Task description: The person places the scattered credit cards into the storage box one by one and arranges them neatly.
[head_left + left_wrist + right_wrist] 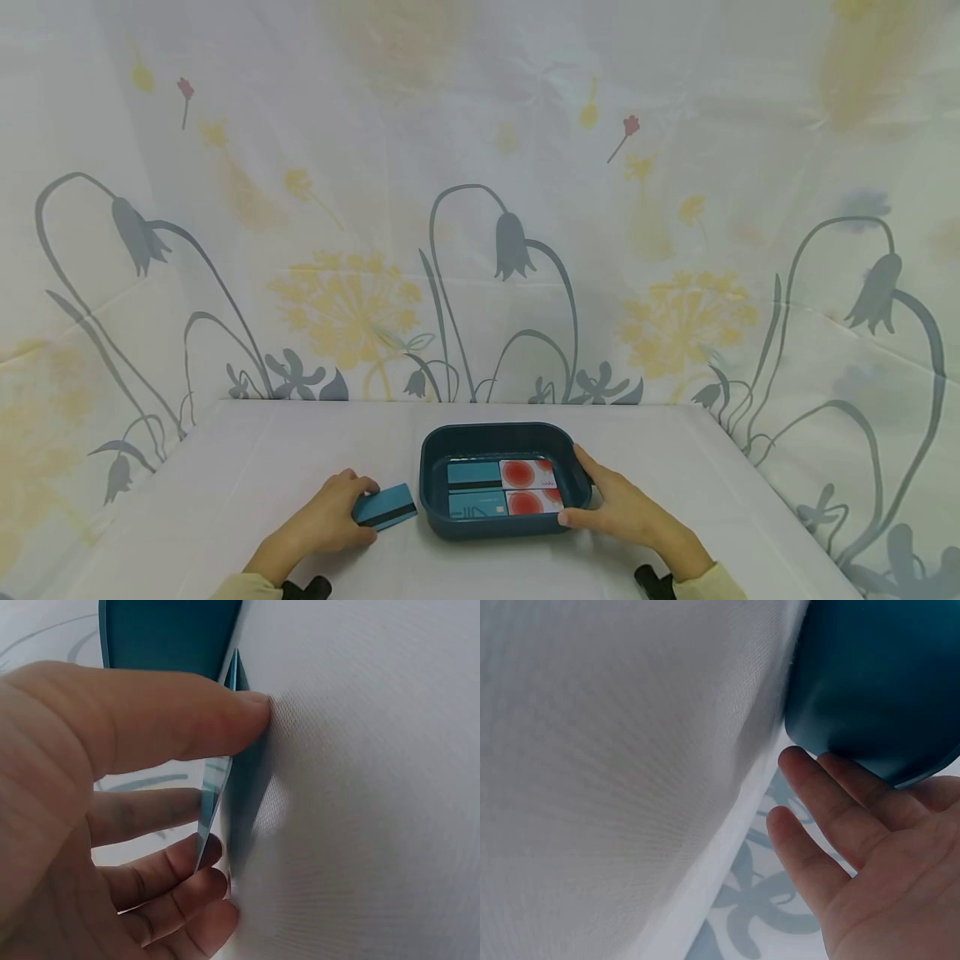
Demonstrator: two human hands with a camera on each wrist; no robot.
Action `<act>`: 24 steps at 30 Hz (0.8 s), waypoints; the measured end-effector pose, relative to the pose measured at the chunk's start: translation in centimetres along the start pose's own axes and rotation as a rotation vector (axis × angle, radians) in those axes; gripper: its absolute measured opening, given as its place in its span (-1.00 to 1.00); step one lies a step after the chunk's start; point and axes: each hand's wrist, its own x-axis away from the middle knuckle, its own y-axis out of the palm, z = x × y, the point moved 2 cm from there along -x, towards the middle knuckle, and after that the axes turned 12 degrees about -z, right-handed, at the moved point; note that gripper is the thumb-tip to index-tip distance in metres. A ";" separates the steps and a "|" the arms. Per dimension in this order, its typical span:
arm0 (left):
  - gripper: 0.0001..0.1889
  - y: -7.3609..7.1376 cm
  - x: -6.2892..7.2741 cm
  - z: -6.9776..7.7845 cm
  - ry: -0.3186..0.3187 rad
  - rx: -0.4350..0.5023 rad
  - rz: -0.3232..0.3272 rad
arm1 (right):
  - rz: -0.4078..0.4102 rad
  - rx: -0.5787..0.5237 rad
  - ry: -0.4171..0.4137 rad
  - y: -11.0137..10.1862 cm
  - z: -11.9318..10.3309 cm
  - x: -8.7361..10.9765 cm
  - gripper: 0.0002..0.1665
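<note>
My left hand [335, 512] pinches a teal bank-style card [386, 507] with a dark stripe, just left of a dark teal container [491, 527]. In the left wrist view, the thumb [187, 716] lies along one side of the tilted card [214, 791], close to the white surface, with fingertips on its other side. My right hand [622, 504] holds the container's right end, thumb at the front rim and a finger on the side. Seen from the right wrist, the other fingers [825, 795] extend below the container wall [877, 682]. Inside lie teal cards [477, 503] and white-and-red cards [527, 474], several in all.
The container stands on a white-covered table [315, 442]. Behind the table hangs a pale curtain [480, 125] printed with grey and yellow flowers. Black wrist devices [307, 588] show at both sleeves, near the bottom edge of the head view.
</note>
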 end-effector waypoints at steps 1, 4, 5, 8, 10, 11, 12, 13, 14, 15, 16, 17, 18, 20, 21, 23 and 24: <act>-0.44 0.0 0.0 0.0 0.004 -0.003 -0.001 | 0.000 0.000 0.000 0.0 0.0 0.0 0.22; -0.45 0.0 -0.1 -0.1 -0.009 -0.001 0.002 | -0.002 0.005 -0.002 0.0 0.1 -0.1 0.21; -0.45 -0.1 -0.1 -0.1 -0.011 -0.002 0.008 | -0.002 0.006 -0.004 0.0 0.1 -0.1 0.21; -0.46 -0.1 0.0 -0.2 -0.025 -0.005 0.025 | -0.003 0.002 -0.006 0.1 0.1 -0.2 0.21; -0.46 -0.2 0.0 -0.2 -0.027 -0.006 0.033 | -0.003 -0.002 -0.007 0.2 0.1 -0.3 0.21; -0.46 -0.2 0.0 -0.2 -0.026 -0.008 0.036 | -0.004 -0.005 -0.005 0.2 0.1 -0.3 0.21; -0.46 -0.2 0.0 -0.1 -0.032 -0.003 0.037 | -0.004 -0.006 -0.004 0.2 0.1 -0.3 0.22; -0.45 -0.2 0.0 -0.1 -0.037 0.001 0.036 | -0.003 -0.007 -0.004 0.2 0.1 -0.3 0.22; -0.45 -0.3 0.0 0.0 -0.043 0.007 0.037 | -0.003 -0.009 -0.005 0.2 0.1 -0.3 0.22; -0.45 -0.3 0.0 0.0 -0.048 0.007 0.034 | -0.002 -0.011 -0.007 0.2 0.1 -0.3 0.22; -0.44 -0.4 0.0 0.1 -0.052 0.011 0.034 | -0.001 -0.012 -0.008 0.1 0.1 -0.3 0.22; -0.44 -0.4 -0.1 0.1 -0.052 0.015 0.033 | 0.000 -0.012 -0.006 0.1 0.1 -0.3 0.22; -0.44 -0.5 -0.1 0.1 -0.046 0.018 0.036 | 0.001 -0.013 -0.006 0.1 0.2 -0.2 0.22; -0.43 -0.7 -0.1 0.1 -0.036 0.012 0.043 | 0.001 -0.013 -0.004 0.0 0.2 -0.2 0.22; -0.43 -0.8 -0.1 0.0 -0.031 0.007 0.047 | 0.001 -0.011 -0.002 0.0 0.2 -0.2 0.22; -0.42 -1.0 -0.1 0.0 -0.021 -0.004 0.061 | -0.001 -0.008 -0.001 0.0 0.2 -0.1 0.21; -0.42 -1.2 0.0 -0.1 -0.016 -0.013 0.071 | -0.001 -0.007 -0.003 0.0 0.2 -0.2 0.21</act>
